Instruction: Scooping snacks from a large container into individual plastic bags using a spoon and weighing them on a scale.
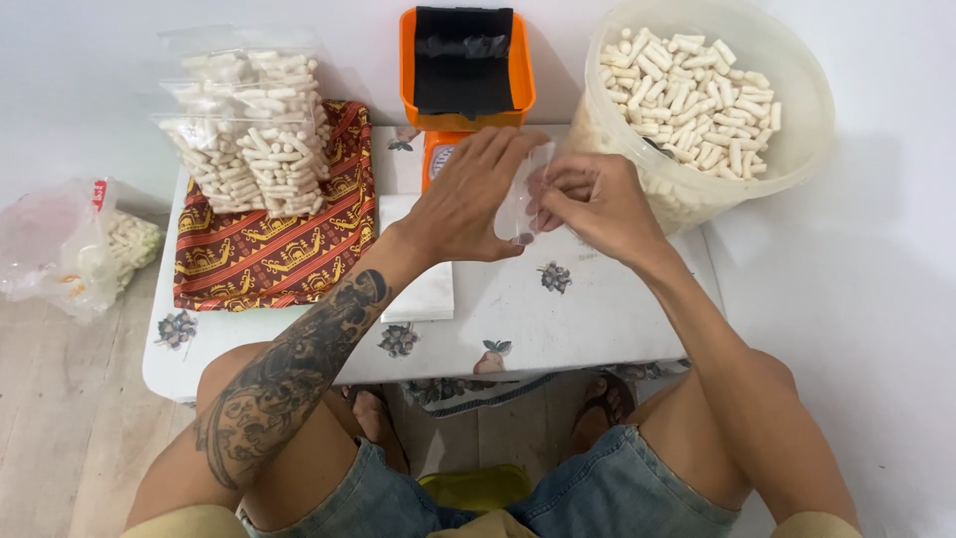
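One small clear bag (518, 204) pinched between my two hands, over the low table (597, 319).

My left hand (468, 199) and right hand (597, 204) both close fingers on the empty bag, which stands upright between them, just before the one orange scale (463, 100). Three filled bags (254, 139) of white puffed sticks lie stacked on one patterned cloth (279, 249); one big tub (712, 100) holds loose sticks.

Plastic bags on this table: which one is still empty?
The small clear bag held between both hands, left hand and right hand. The stacked bags on the patterned cloth are all full.
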